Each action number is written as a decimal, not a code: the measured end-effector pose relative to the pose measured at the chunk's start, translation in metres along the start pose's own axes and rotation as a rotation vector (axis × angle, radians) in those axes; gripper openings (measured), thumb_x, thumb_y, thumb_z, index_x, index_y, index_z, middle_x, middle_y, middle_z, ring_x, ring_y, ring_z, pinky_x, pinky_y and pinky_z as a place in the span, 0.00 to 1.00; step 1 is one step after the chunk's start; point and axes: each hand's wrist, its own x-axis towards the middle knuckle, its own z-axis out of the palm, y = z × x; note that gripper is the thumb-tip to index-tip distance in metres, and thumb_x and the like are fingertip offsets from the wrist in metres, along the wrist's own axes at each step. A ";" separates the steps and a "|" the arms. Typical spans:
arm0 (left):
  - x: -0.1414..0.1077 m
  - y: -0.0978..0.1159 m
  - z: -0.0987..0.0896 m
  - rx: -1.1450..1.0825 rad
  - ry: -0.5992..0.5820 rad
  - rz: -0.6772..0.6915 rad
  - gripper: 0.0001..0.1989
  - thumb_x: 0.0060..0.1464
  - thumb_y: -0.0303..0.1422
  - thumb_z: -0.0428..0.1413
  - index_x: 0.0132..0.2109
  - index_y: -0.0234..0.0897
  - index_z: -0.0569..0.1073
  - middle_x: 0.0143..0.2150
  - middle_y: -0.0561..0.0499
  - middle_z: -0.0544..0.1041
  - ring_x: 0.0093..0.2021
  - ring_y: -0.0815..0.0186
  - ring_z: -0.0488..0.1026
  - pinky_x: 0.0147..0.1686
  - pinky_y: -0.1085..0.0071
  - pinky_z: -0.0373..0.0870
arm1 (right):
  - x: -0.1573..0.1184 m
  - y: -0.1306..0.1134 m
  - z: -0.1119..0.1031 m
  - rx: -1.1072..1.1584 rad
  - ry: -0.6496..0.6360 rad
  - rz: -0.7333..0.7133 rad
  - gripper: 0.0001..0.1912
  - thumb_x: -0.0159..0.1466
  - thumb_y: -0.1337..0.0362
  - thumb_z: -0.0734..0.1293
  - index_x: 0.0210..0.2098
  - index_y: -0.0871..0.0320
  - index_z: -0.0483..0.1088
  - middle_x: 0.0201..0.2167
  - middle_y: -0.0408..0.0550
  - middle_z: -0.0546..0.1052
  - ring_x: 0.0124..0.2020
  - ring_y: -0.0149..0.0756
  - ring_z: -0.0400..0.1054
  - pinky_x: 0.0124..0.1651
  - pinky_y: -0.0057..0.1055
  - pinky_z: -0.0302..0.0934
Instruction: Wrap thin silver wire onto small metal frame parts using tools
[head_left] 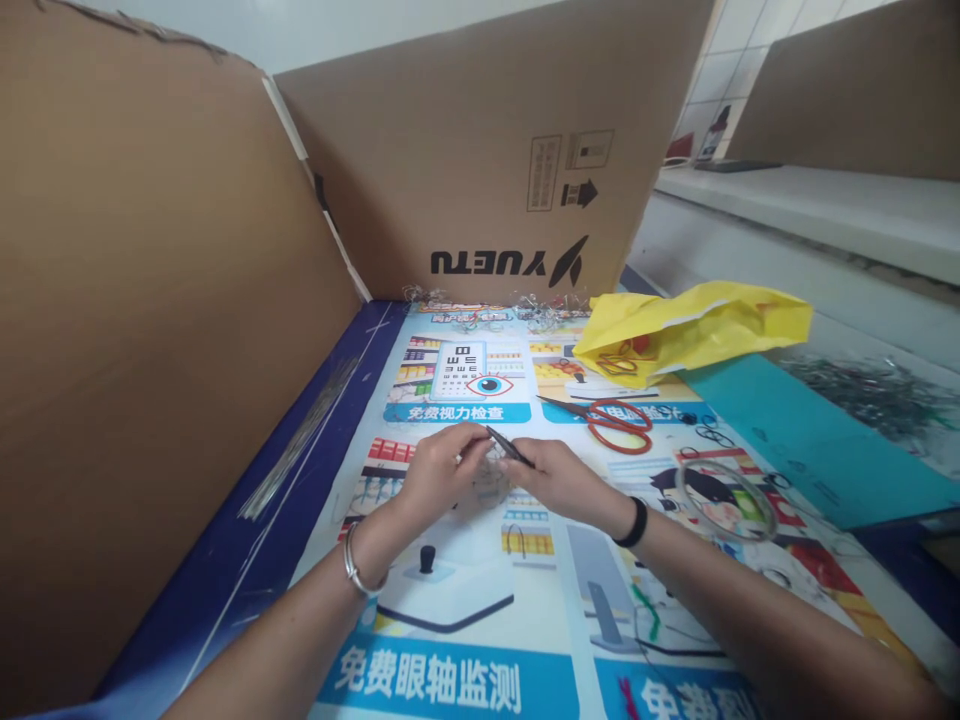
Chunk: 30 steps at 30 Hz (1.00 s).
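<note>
My right hand [559,478] is closed around a dark pointed tool [510,447], perhaps pliers or tweezers, whose tip points up and left. Close beside that tip, my left hand [442,465] has its thumb and forefinger pinched together; what they hold is too small to tell. Thin, pale wire-like material [489,488] shows blurred between and below both hands. Beyond my right hand lie orange-handled scissors [619,425] with their blades pointing left. A clear ring-shaped roll [726,500] rests to the right, over the printed sheet.
Cardboard panels [480,160] stand at the back and left. A yellow bag [697,325] lies at the back right, beside a teal sheet [817,440] and a heap of wire scraps [877,395]. A bundle of thin wires [300,440] lies along the left edge.
</note>
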 end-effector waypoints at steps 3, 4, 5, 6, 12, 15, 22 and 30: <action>0.001 0.002 -0.005 -0.189 -0.057 -0.145 0.05 0.54 0.32 0.52 0.36 0.38 0.72 0.31 0.52 0.77 0.32 0.68 0.74 0.34 0.73 0.69 | 0.001 -0.001 -0.005 0.007 0.002 0.002 0.14 0.62 0.57 0.57 0.24 0.58 0.60 0.21 0.40 0.65 0.24 0.29 0.59 0.26 0.25 0.49; 0.002 0.001 -0.006 -0.256 -0.075 -0.179 0.06 0.55 0.34 0.51 0.37 0.38 0.72 0.30 0.52 0.76 0.32 0.68 0.74 0.35 0.73 0.69 | 0.001 -0.001 -0.006 0.006 0.017 0.005 0.14 0.62 0.56 0.57 0.24 0.58 0.60 0.21 0.40 0.65 0.24 0.29 0.58 0.26 0.25 0.49; 0.002 -0.001 -0.007 -0.316 -0.070 -0.210 0.08 0.56 0.35 0.50 0.37 0.37 0.71 0.30 0.52 0.76 0.32 0.68 0.74 0.35 0.72 0.70 | 0.002 0.000 -0.008 0.001 0.042 0.008 0.15 0.62 0.56 0.57 0.23 0.57 0.60 0.21 0.40 0.65 0.24 0.29 0.58 0.26 0.25 0.49; 0.002 -0.003 -0.007 -0.365 -0.046 -0.240 0.09 0.57 0.36 0.49 0.38 0.37 0.71 0.30 0.52 0.76 0.32 0.68 0.74 0.35 0.72 0.70 | 0.003 0.001 -0.009 -0.007 0.078 0.014 0.15 0.62 0.56 0.57 0.23 0.57 0.59 0.20 0.40 0.64 0.24 0.29 0.58 0.26 0.25 0.49; 0.006 -0.023 -0.006 -0.298 0.147 -0.309 0.09 0.56 0.37 0.50 0.38 0.36 0.70 0.33 0.51 0.74 0.33 0.68 0.72 0.36 0.71 0.69 | 0.008 0.015 -0.010 -0.099 0.239 0.098 0.16 0.63 0.54 0.56 0.23 0.56 0.58 0.19 0.40 0.63 0.22 0.29 0.57 0.24 0.25 0.46; 0.008 -0.028 -0.007 -0.227 0.076 -0.256 0.09 0.55 0.33 0.49 0.39 0.36 0.71 0.38 0.48 0.74 0.40 0.65 0.71 0.41 0.68 0.67 | 0.008 0.019 -0.007 -0.194 0.221 0.116 0.16 0.64 0.54 0.55 0.24 0.57 0.59 0.19 0.41 0.65 0.21 0.29 0.58 0.24 0.25 0.44; 0.009 -0.036 -0.001 -0.030 -0.194 -0.090 0.08 0.47 0.27 0.53 0.37 0.38 0.72 0.41 0.49 0.73 0.46 0.61 0.67 0.48 0.63 0.63 | 0.009 0.024 -0.003 -0.392 0.216 0.103 0.15 0.64 0.56 0.55 0.27 0.57 0.61 0.22 0.43 0.69 0.22 0.30 0.60 0.25 0.26 0.44; 0.006 -0.046 0.010 0.026 -0.181 -0.025 0.08 0.50 0.29 0.55 0.39 0.39 0.75 0.38 0.48 0.73 0.44 0.62 0.68 0.47 0.63 0.64 | 0.009 0.026 -0.002 -0.436 0.216 0.103 0.15 0.64 0.56 0.55 0.28 0.57 0.63 0.23 0.44 0.70 0.23 0.30 0.61 0.26 0.26 0.45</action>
